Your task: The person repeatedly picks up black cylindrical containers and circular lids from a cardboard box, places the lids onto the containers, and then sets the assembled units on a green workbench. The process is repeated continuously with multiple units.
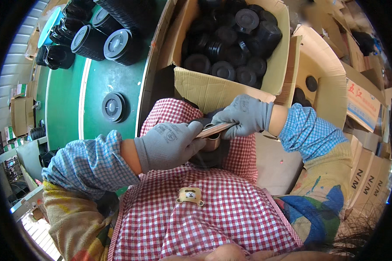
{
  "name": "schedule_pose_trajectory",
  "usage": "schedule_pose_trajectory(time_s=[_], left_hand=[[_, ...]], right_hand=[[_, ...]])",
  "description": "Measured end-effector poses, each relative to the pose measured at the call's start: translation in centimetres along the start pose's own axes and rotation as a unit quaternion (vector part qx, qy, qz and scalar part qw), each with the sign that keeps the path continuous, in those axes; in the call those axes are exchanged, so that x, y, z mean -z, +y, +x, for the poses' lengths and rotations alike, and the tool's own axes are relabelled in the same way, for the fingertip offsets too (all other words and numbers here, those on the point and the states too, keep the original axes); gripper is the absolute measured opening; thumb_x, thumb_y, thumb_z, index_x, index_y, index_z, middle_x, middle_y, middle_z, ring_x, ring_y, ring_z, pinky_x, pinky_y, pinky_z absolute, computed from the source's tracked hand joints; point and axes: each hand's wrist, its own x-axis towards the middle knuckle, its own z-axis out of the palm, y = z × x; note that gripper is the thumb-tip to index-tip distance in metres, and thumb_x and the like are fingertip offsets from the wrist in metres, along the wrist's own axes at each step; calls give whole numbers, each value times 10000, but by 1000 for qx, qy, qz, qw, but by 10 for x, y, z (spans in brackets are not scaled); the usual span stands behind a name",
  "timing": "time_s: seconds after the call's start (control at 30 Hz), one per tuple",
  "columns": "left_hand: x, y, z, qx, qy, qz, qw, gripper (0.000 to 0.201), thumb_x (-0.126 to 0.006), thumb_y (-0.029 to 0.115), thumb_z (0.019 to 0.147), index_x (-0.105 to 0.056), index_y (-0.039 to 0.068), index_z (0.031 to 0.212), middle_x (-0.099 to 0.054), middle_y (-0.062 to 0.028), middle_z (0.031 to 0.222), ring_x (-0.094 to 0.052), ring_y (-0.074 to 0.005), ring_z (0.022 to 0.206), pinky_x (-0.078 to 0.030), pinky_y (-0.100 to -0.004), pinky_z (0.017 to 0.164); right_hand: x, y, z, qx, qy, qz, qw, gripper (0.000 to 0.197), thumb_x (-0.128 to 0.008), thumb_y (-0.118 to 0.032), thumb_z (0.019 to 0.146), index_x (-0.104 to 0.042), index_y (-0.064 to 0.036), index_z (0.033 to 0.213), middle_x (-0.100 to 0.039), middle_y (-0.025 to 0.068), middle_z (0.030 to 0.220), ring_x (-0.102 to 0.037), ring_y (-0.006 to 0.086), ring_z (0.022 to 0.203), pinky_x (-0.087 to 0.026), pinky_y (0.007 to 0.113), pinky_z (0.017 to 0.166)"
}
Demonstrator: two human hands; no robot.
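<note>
Both hands wear grey work gloves and meet above my lap. My left hand [172, 143] is closed round the left end of a thin flat tan strip [217, 129], which has a dark line along its edge. The strip's other end is gripped in my right hand [244, 116], so it spans the gap between them at a slight tilt. Just under it shows a brownish metal cup-like piece [211, 143]. A dark part [204, 160] lies beneath that on my lap, mostly covered by my left hand; its kind cannot be made out.
Ahead, an open cardboard box [222, 84] holds several black round plastic parts. Another open box [331, 89] stands to its right with a few more. On the green table [65, 100] at left lie a black disc [113, 107] and stacked black pots [117, 45]. Cartons [366, 174] crowd the right.
</note>
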Motion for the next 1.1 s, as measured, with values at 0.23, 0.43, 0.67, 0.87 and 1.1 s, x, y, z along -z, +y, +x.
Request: schedule_pose_trajectory(time_s=[0.23, 0.43, 0.67, 0.87, 1.1], left_hand=[[12, 1, 12, 54, -47, -4, 997, 324, -549, 258, 1024, -522, 19, 1241, -671, -215, 861, -699, -381, 749, -565, -450, 673], [7, 7, 3, 44, -29, -44, 998, 332, -486, 339, 1062, -530, 13, 1106, -682, -184, 800, -707, -343, 708, -559, -431, 637], [11, -46, 18, -84, 73, 12, 994, 273, -525, 282, 1027, -654, 43, 1007, -664, -175, 788, -690, -357, 739, -541, -442, 682], [24, -74, 91, -106, 55, 59, 991, 332, -524, 317, 995, -673, 42, 883, -658, -166, 747, -678, -366, 730, -528, -464, 688], [28, -52, 45, -318, 450, 225, 803, 314, -629, 244, 907, -642, 56, 1159, -698, -147, 1063, -680, -377, 968, -532, -477, 855]], right_hand=[[2, 12, 5, 23, -16, -31, 999, 382, -667, -505, 899, -637, -214, 1143, -725, 95, 906, -695, 341, 822, -530, 451, 730], [3, 14, 11, 29, -37, -56, 997, 379, -665, -464, 905, -628, -217, 1190, -727, 106, 928, -698, 348, 852, -536, 442, 753], [-24, -36, -12, -77, 35, 155, 984, 731, -604, -472, 967, -316, -241, 1598, -698, 225, 1101, -701, 363, 985, -537, 444, 883], [-53, -89, -16, -189, 121, 354, 908, 734, -494, -375, 1047, -169, -40, 1613, -543, 217, 1327, -595, 300, 1170, -478, 353, 1005], [-1, -91, -23, -339, 31, 244, 908, 529, -419, -307, 1089, -338, -147, 1587, -636, 36, 829, -615, 121, 692, -529, 295, 624]])
